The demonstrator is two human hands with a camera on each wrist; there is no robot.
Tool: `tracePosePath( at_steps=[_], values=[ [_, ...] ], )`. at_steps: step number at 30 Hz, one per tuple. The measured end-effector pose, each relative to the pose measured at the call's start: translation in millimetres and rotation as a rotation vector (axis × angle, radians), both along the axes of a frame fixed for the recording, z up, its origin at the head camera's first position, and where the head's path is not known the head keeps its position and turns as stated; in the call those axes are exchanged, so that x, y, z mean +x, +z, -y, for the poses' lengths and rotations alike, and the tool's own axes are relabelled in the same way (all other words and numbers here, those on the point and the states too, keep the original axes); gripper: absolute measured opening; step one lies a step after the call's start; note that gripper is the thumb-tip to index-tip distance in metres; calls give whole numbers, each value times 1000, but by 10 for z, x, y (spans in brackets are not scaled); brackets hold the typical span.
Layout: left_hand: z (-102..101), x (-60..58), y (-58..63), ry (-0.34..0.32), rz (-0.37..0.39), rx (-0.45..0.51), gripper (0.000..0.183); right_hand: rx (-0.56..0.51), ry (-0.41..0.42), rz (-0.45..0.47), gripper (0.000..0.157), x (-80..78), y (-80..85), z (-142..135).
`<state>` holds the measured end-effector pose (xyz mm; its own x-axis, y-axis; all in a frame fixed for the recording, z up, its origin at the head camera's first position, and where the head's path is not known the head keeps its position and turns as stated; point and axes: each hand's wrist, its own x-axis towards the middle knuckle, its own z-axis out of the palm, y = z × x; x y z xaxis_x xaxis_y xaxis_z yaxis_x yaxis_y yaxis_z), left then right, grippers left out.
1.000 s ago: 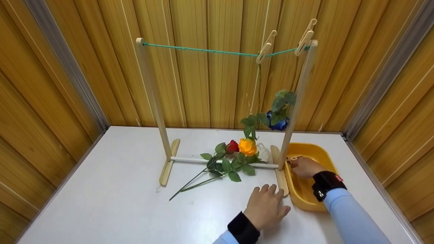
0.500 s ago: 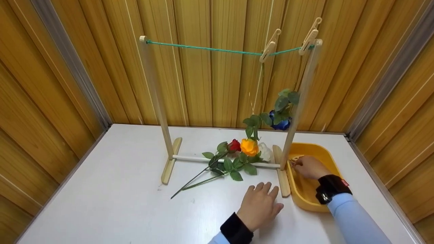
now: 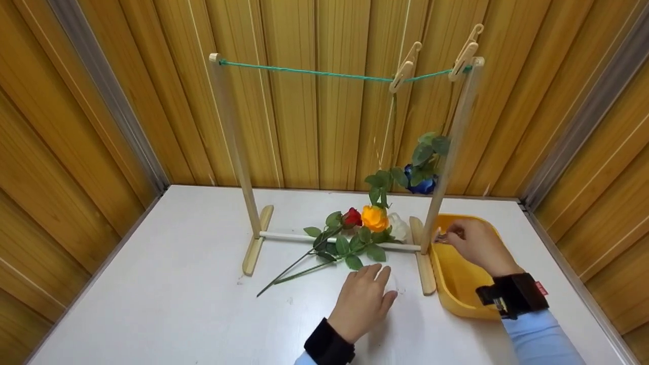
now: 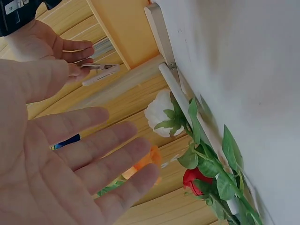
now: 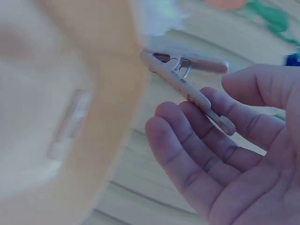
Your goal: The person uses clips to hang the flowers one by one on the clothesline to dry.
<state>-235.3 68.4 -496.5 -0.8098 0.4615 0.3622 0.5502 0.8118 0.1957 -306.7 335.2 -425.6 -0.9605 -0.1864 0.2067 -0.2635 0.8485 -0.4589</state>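
My right hand point(image 3: 476, 246) is above the yellow tub point(image 3: 440, 299), pinching a wooden clothespin point(image 5: 180, 84) by its handle end between thumb and fingers. My left hand point(image 3: 359, 304), fingers extended and apart, hovers over the table in front of the roses and holds nothing. A red rose point(image 3: 352, 217) and a white rose point(image 4: 161, 115) lie with crossed stems over the rack's bottom bar. Head down from the green line point(image 3: 304, 72) hang a yellow rose point(image 3: 375, 219) and a blue rose point(image 3: 421, 183), their stems clipped by clothespins point(image 3: 402, 76).
The wooden rack's left post point(image 3: 238, 152) and right post point(image 3: 451, 157) stand on flat feet. Against the right foot point(image 3: 426, 274) sits the tub, with another clothespin point(image 5: 70, 124) inside. Wood-patterned walls point(image 3: 314, 126) enclose the white table point(image 3: 177, 284).
My right hand has risen from inside the tub with a clothespin. My left hand has shifted left and slightly forward, nearer the rose stems.
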Motion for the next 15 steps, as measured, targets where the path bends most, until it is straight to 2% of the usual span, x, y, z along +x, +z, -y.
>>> tracePosePath(
  at_steps=[3,7,12,15],
  values=[
    [74,1,-1,-1,-40,47,43,-29,-1,-70,12,109,114,115],
    [171,-2,17,8,-22,96,44,-111,6,-109,6,250,175,280],
    [288,-21,79,23,7,168,48,-254,-4,-93,1,380,107,478],
    [341,-27,119,34,2,209,47,-311,-17,-102,5,425,11,587]
  ],
)
